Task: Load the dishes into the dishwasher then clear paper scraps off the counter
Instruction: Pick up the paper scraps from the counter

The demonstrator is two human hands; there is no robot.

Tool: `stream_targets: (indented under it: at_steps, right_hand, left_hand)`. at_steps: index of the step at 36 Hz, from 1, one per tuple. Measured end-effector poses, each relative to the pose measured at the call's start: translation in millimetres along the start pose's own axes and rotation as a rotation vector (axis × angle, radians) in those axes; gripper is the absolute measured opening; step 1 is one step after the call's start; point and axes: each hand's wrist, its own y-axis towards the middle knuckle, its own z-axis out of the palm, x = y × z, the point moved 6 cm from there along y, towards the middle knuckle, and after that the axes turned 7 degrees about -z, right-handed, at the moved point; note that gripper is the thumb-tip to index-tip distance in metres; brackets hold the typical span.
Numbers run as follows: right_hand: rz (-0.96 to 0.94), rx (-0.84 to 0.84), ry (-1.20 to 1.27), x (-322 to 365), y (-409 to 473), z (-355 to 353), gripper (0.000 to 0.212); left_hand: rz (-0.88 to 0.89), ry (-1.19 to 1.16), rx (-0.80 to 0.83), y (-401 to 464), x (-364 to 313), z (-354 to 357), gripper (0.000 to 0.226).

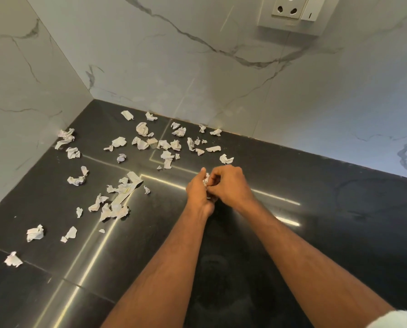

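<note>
Both hands meet over the black worktop (pixel 292 233), left hand (pixel 197 192) and right hand (pixel 231 185) pinching a crumpled paper wad (pixel 206 179), mostly hidden, so its axis is unclear. Paper scraps (pixel 141 143) litter the corner; one long strip (pixel 126 192) runs diagonally toward the wall.

The desk (pixel 316 209) is glossy black, crossed by thin pale joint lines and bright streaks of reflected light. The paper scraps (pixel 117 200) are white, some with faint grey print. The wall (pixel 174 67) is white marble with grey veins. The socket plate (pixel 292 10) is off-white. A sleeve (pixel 396 319) shows white.
</note>
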Motion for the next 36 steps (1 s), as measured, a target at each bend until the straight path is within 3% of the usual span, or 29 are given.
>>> stream_targets:
  at_steps: [5,10,12,16,20,25,29,33,36]
  right_hand:
    - [0.007,0.124,-0.151,-4,16,-4,0.031]
    - [0.012,0.371,0.060,-9,28,-12,0.035]
    - [0.047,0.291,0.117,-19,37,-19,0.036]
    - [0.058,-0.008,-0.071,-38,56,-29,0.027]
    - [0.020,0.088,-0.306,-42,58,-13,0.043]
    - [-0.003,0.145,-0.495,-44,48,4,0.024]
    - [0.079,0.106,-0.330,-48,46,12,0.013]
    - [0.104,-0.035,0.180,-32,43,15,0.013]
    - [0.053,0.044,0.475,-7,37,25,0.020]
  left_hand:
    - [0.017,0.061,-0.075,3,-6,-5,0.015]
    - [0.018,0.064,-0.044,4,-12,-9,0.018]
    - [0.025,0.060,-0.026,6,-16,-11,0.017]
    - [0.023,0.049,0.006,6,-20,-16,0.017]
    - [0.036,0.053,0.009,4,-25,-21,0.019]
    - [0.056,0.032,0.011,6,-29,-30,0.020]
    - [0.068,0.020,0.015,8,-34,-36,0.020]
    - [0.077,0.024,0.008,9,-35,-44,0.019]
    - [0.099,0.036,0.039,10,-35,-45,0.015]
